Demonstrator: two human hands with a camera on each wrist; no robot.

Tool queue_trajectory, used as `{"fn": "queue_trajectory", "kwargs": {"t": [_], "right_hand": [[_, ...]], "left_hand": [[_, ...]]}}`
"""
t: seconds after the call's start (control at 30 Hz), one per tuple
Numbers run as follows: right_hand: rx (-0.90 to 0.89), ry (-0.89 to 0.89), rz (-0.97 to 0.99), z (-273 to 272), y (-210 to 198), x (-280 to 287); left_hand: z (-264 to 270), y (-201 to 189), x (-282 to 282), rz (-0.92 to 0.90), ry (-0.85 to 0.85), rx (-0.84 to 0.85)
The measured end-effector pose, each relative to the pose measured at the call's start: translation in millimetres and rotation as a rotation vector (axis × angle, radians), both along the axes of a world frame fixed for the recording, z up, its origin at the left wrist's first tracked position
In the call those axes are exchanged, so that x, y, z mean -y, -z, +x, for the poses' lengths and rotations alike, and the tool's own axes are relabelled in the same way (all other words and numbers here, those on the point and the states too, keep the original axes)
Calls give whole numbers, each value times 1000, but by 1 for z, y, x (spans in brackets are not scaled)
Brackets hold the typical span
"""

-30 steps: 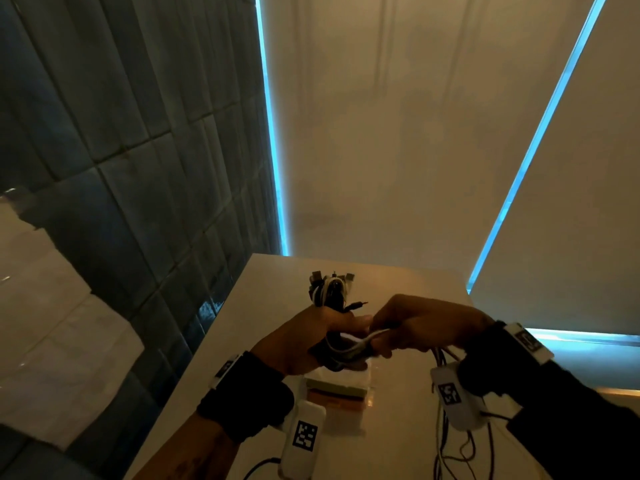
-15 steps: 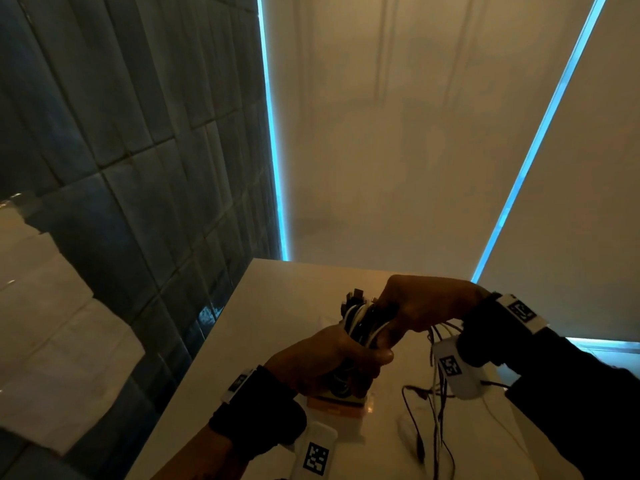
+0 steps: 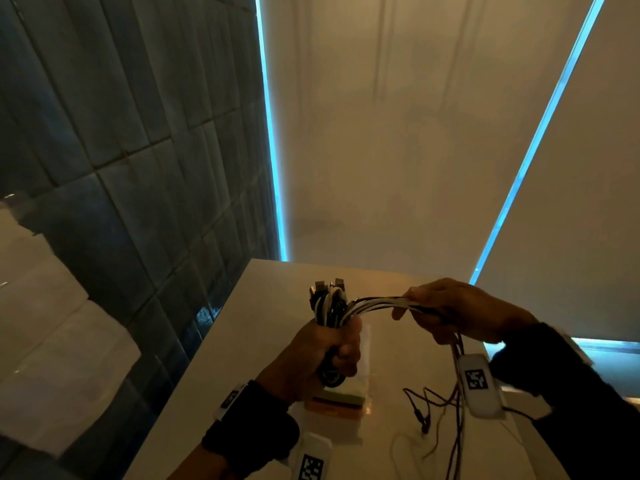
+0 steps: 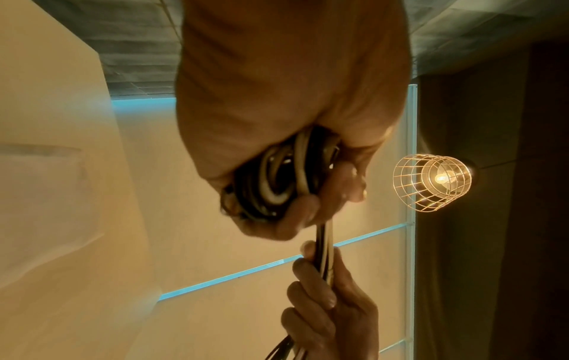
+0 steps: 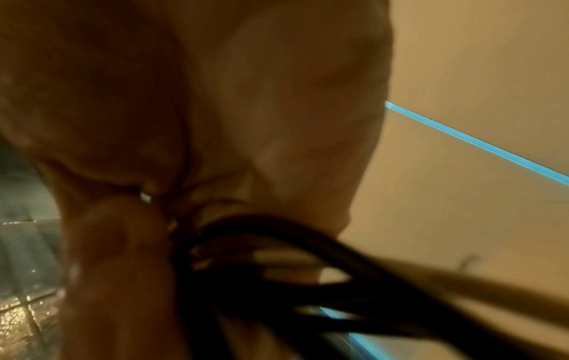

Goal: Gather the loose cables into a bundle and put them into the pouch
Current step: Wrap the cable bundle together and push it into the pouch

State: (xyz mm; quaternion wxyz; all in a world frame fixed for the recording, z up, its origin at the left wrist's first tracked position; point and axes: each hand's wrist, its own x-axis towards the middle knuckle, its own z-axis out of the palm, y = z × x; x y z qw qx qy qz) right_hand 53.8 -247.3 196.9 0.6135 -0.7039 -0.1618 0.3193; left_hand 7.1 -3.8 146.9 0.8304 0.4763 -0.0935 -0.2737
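My left hand (image 3: 327,351) grips an upright bundle of black and white cables (image 3: 329,306) above the table; the left wrist view shows the looped cables (image 4: 277,180) inside that fist. From the bundle's top, several strands arc to the right into my right hand (image 3: 446,313), which holds them in curled fingers. In the right wrist view the dark cables (image 5: 277,268) run out from under the palm, blurred. The loose ends (image 3: 433,410) trail down onto the table. A clear pouch (image 3: 341,386) with an orange strip lies flat under my left hand.
The pale table (image 3: 263,341) meets a dark tiled wall (image 3: 121,168) on the left and light panels with blue strips behind. A caged lamp (image 4: 431,182) shows in the left wrist view. Thin dark wires lie at the table's right.
My right hand has pulled away to the right, drawing the strands out from the bundle's top. The left hand keeps its grip on the bundle above the pouch.
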Motion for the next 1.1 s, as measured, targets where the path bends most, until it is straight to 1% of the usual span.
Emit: {"fn": "queue_trajectory", "kwargs": {"t": [0.1, 0.17, 0.27, 0.3, 0.37, 0.43, 0.5, 0.6, 0.67, 0.7, 0.73, 0.77, 0.8, 0.83, 0.87, 0.9, 0.93, 0.97, 1.0, 1.03, 1.07, 1.1], "right_hand": [[26, 104, 54, -16, 18, -3], [77, 206, 37, -28, 29, -8], [181, 472, -42, -42, 40, -22], [249, 580, -73, -45, 42, -29], [461, 760, -166, -49, 44, -46], [676, 871, -211, -53, 42, -62], [829, 892, -185, -55, 39, -79], [916, 875, -171, -56, 41, -98], [969, 807, -166, -61, 49, -99], [1009, 735, -176, -66, 49, -105], [1018, 623, -243, -66, 52, -112], [1017, 484, -473, -66, 56, -124], [901, 381, -780, -69, 50, -139], [818, 169, -1155, -71, 49, -136], [767, -117, -1567, -72, 53, -142], [681, -114, -1560, -72, 54, -147], [653, 70, -1177, -75, 67, -149], [805, 272, -920, -82, 68, -151], [823, 354, -709, -79, 60, -138], [899, 370, -557, -83, 61, -126], [972, 389, -488, -87, 65, -117], [1006, 387, -469, -90, 73, -111]], "left_hand": [[2, 2, 5, -1, -107, -1], [3, 5, 8, 12, -168, -14], [5, 12, 12, 18, -209, -71], [6, 14, 14, 19, -207, -88], [7, 16, 21, 20, -197, -117], [6, 14, 30, 39, -203, -139], [4, 12, 37, 24, -227, -165], [4, 11, 39, -27, -223, -188], [3, 11, 38, -66, -225, -210], [2, 9, 36, -74, -226, -216], [1, 6, 34, -80, -214, -219], [2, 5, 33, -92, -191, -227], [2, 2, 32, -97, -180, -241], [3, 0, 31, -72, -194, -255], [4, 0, 30, -37, -229, -275], [7, 2, 29, -22, -262, -299], [9, 1, 28, -31, -294, -323], [11, 2, 28, -52, -329, -335], [14, 2, 27, -84, -367, -340], [19, 2, 26, -110, -415, -334], [24, 0, 23, -140, -461, -325], [29, -2, 18, -153, -517, -308]]}}
